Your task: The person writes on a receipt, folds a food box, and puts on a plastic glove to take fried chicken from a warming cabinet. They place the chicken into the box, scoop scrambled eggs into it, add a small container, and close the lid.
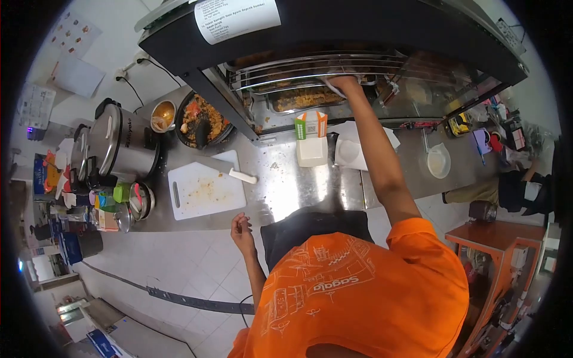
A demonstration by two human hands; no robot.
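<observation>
My right hand (344,84) reaches into the glass display case, at the wire rack above a metal tray of food (304,100). Its fingers are mostly hidden, with something whitish beside them. Near the counter's front edge, my left hand (242,227) hangs with its fingers curled, touching nothing visible. A white cutting board (206,194) with crumbs lies beyond it, and a white-handled knife (243,176) rests across the board. Below the case stand a green and orange carton (311,125) and a white box (312,152).
To the left are a pan of food (203,119), a small pot (163,116) and a large steel cooker (122,140). A white strainer (438,161) lies on the right of the counter. Another person (525,190) is at the far right.
</observation>
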